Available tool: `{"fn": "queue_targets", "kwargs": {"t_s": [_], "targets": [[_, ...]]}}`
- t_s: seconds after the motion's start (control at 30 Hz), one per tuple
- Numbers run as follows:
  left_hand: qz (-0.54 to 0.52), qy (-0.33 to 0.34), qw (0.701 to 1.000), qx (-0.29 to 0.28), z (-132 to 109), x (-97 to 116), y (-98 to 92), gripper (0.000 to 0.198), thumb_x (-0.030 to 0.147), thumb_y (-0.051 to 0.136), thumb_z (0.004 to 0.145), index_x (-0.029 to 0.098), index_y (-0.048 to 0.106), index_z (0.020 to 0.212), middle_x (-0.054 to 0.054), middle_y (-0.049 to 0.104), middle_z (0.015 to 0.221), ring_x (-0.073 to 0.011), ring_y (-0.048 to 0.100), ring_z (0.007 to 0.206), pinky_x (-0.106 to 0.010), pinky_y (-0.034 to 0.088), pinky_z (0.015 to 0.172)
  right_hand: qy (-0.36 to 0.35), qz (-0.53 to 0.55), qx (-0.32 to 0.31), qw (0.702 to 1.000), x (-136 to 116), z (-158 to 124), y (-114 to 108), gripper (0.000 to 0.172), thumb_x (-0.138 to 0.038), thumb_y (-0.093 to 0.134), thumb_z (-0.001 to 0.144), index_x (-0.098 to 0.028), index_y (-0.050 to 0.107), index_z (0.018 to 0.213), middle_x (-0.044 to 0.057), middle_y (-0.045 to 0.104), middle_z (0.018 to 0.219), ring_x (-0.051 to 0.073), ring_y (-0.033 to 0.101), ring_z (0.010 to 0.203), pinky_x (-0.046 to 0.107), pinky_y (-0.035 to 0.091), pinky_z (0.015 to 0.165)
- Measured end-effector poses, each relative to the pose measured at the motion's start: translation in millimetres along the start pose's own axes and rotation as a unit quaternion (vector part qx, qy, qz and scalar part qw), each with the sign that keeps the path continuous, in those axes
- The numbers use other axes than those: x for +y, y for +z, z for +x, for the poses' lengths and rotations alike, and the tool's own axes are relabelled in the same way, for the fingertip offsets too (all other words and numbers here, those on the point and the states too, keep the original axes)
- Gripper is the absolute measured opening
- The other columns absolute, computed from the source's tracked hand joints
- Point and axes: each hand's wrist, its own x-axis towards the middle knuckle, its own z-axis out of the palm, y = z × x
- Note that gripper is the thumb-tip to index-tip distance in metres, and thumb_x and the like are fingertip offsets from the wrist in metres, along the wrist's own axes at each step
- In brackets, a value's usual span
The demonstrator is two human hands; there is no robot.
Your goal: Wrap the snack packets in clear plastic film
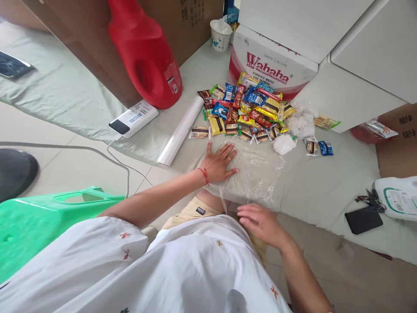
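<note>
Far left: phone on the cloth, green stool below the table edge. Then white power bank, cable running off it. Red jug standing just beyond it; contents hidden by opaque walls. Clear roll lies slanted next.

Paper cup at back, crumpled clear plastic showing in its mouth. Left hand palm down, fingers spread, pressing flat on the left side of the film. Film is on the near part of the table, wrinkled, just in front of the snack pile. Right hand at the film's near edge, fingers loosely bent; can't tell if it pinches film.

Wahaha box behind the pile; contents not visible. Plastic wads at the pile's right side. Further right: red container, partly hidden, packet on top. Far right: black wallet, keys, white bottle, contents can't be seen.
</note>
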Motion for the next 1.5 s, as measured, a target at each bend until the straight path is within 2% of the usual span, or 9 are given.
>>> {"fn": "queue_targets", "kwargs": {"t_s": [0.17, 0.3, 0.4, 0.6, 0.77, 1.0, 1.17, 1.33, 1.5], "targets": [[0.009, 0.004, 1.0, -0.012, 0, 1, -2.4, 0.08, 0.068, 0.04, 0.099, 0.021, 0.034, 0.164, -0.017, 0.023, 0.173, -0.0382, 0.026, 0.159, -0.079, -0.008, 0.12, 0.143, -0.174, 0.19, 0.956, 32, 86, -79, 0.027, -0.03, 0.052, 0.1, -0.025, 0.076, 0.113, 0.01, 0.074, 0.114, 0.025, 0.071, 0.093, 0.044, 0.056, 0.089], [0.013, 0.001, 1.0, -0.011, 0, 1, -3.6, 0.079, 0.068, 0.039, 0.1, 0.022, 0.035, 0.164, -0.016, 0.025, 0.173, -0.0377, 0.027, 0.159, -0.077, -0.006, 0.122, 0.289, -0.31, 0.176, 0.889, 55, 182, -102, 0.04, -0.033, 0.058, 0.097, -0.016, 0.065, 0.133, 0.022, 0.063, 0.132, 0.032, 0.07, 0.103, 0.044, 0.054, 0.087], [0.014, 0.0, 1.0, -0.009, 0, 0, -2.7, 0.078, 0.068, 0.038, 0.1, 0.023, 0.036, 0.164, -0.015, 0.026, 0.173, -0.0368, 0.026, 0.16, -0.076, -0.005, 0.123, 0.332, -0.325, 0.137, 0.875, 65, 222, -106, 0.056, -0.041, 0.069, 0.091, -0.01, 0.06, 0.137, 0.027, 0.057, 0.137, 0.034, 0.069, 0.109, 0.042, 0.054, 0.088], [0.007, 0.002, 1.0, -0.013, -1, -2, -1.9, 0.079, 0.069, 0.036, 0.1, 0.022, 0.035, 0.164, -0.012, 0.025, 0.173, -0.037, 0.026, 0.16, -0.077, -0.003, 0.124, 0.309, -0.288, 0.078, 0.903, 91, 204, -125, 0.046, -0.026, 0.073, 0.081, -0.011, 0.069, 0.125, 0.021, 0.066, 0.122, 0.03, 0.068, 0.1, 0.036, 0.053, 0.086], [0.0, 0.007, 1.0, 0.0, -3, -2, -2.2, 0.079, 0.069, 0.035, 0.1, 0.021, 0.037, 0.163, -0.012, 0.025, 0.173, -0.0352, 0.026, 0.16, -0.076, -0.002, 0.125, 0.16, -0.141, 0.074, 0.974, 96, 177, -139, 0.06, -0.027, 0.07, 0.074, -0.017, 0.067, 0.133, 0.009, 0.067, 0.114, 0.018, 0.061, 0.078, 0.032, 0.053, 0.079], [0.002, 0.008, 1.0, 0.004, -3, -2, -3.7, 0.074, 0.067, 0.038, 0.101, 0.024, 0.04, 0.161, -0.012, 0.028, 0.173, -0.0345, 0.028, 0.159, -0.073, -0.002, 0.127, -0.076, -0.195, 0.0, 0.978, 89, 237, -128, 0.052, -0.013, 0.051, 0.076, -0.017, 0.074, 0.123, 0.011, 0.067, 0.115, 0.025, 0.062, 0.106, 0.038, 0.049, 0.097], [-0.01, 0.008, 1.0, 0.008, -4, -3, -5.3, 0.071, 0.064, 0.041, 0.101, 0.025, 0.044, 0.159, -0.012, 0.031, 0.171, -0.0336, 0.03, 0.158, -0.071, -0.004, 0.127, -0.068, -0.207, 0.011, 0.976, 92, 248, -132, 0.038, -0.015, 0.054, 0.081, -0.019, 0.076, 0.112, 0.011, 0.067, 0.124, 0.027, 0.06, 0.116, 0.042, 0.047, 0.105], [-0.016, 0.008, 1.0, 0.015, -4, -3, -4.3, 0.071, 0.064, 0.042, 0.1, 0.024, 0.045, 0.159, -0.012, 0.032, 0.171, -0.0331, 0.032, 0.158, -0.07, -0.005, 0.128, 0.126, -0.336, 0.137, 0.923, 75, 239, -110, 0.047, -0.048, 0.065, 0.091, -0.011, 0.066, 0.121, 0.021, 0.063, 0.122, 0.037, 0.055, 0.117, 0.049, 0.045, 0.103], [-0.017, 0.007, 1.0, 0.009, -4, -3, -4.9, 0.071, 0.064, 0.043, 0.1, 0.024, 0.044, 0.159, -0.012, 0.032, 0.171, -0.0337, 0.031, 0.158, -0.07, -0.004, 0.128, 0.152, -0.35, 0.089, 0.92, 68, 242, -94, 0.042, -0.027, 0.065, 0.09, -0.013, 0.066, 0.13, 0.02, 0.061, 0.125, 0.036, 0.054, 0.119, 0.046, 0.044, 0.103]]}}
